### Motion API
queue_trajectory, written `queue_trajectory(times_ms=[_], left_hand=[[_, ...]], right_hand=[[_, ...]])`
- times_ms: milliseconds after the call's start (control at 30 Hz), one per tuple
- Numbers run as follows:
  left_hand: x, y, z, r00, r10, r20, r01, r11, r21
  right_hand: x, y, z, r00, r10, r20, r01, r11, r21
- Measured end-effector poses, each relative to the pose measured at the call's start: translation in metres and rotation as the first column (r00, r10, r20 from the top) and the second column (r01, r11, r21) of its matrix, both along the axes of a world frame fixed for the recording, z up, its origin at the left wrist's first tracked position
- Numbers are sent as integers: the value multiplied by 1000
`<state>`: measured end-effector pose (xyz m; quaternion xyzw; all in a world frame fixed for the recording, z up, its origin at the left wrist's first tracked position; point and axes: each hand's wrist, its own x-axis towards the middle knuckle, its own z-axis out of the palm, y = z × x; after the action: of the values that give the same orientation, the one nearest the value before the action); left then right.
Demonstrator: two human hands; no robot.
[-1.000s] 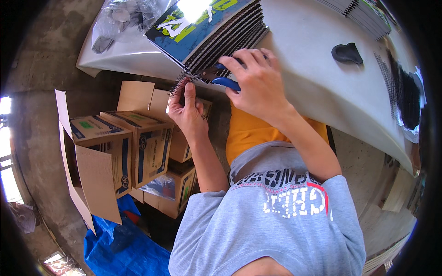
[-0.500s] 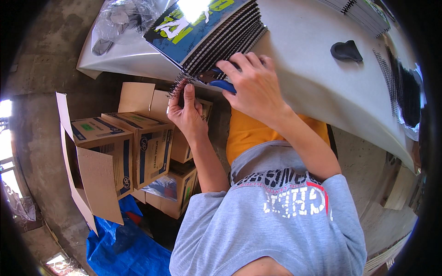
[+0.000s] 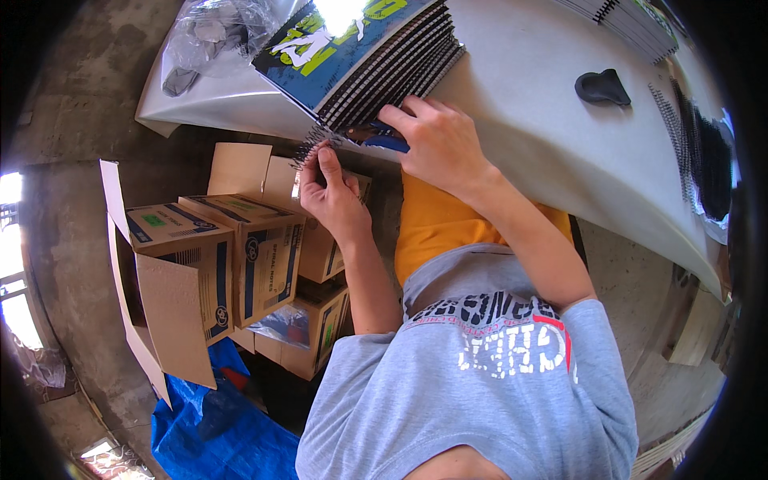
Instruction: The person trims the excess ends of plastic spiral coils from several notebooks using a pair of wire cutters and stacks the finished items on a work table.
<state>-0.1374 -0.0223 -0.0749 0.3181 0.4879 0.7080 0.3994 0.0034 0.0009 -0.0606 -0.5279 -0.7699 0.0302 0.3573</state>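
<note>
A stack of spiral notebooks (image 3: 340,60) with a blue, green and white cover lies at the table's near edge, its bound side toward me. At its lower left corner, a black spiral coil (image 3: 310,146) sticks out past the edge. My left hand (image 3: 336,192) pinches this coil between thumb and fingers. Just to the right, my right hand (image 3: 440,148) is closed around blue-handled pliers (image 3: 388,142), whose jaws point left toward the coil end. The jaw tips are partly hidden against the notebooks, so I cannot tell whether they touch the wire.
A grey-white table (image 3: 528,104) bears a black pouch-like object (image 3: 602,88), loose black coils (image 3: 700,152), another notebook stack (image 3: 620,28) and a clear plastic bag (image 3: 220,36). Below left stand cardboard boxes (image 3: 268,268), one open-flapped carton (image 3: 172,312) and a blue tarp (image 3: 212,428).
The pliers' handles look squeezed closer together in my right hand. My left hand has shifted slightly right and down, still pinching the coil.
</note>
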Motion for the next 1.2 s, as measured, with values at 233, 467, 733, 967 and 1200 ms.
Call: queue_trajectory(times_ms=[233,467,733,967,1200], left_hand=[[-30,-18,0,895,-299,330,313,950,12],[-34,-5,-26,-114,-569,814,351,744,569],[-37,-11,3,454,-351,819,405,900,161],[-35,-12,-4,879,-283,384,265,959,102],[-24,13,13,887,64,-457,43,974,220]], right_hand=[[5,-4,5,1000,-30,1,30,999,28],[9,-13,14,999,1,-32,1,999,44],[3,-10,15,998,-44,-53,46,998,36],[-2,-12,19,997,-67,-28,68,997,39],[-7,-15,27,995,-89,33,87,995,55]])
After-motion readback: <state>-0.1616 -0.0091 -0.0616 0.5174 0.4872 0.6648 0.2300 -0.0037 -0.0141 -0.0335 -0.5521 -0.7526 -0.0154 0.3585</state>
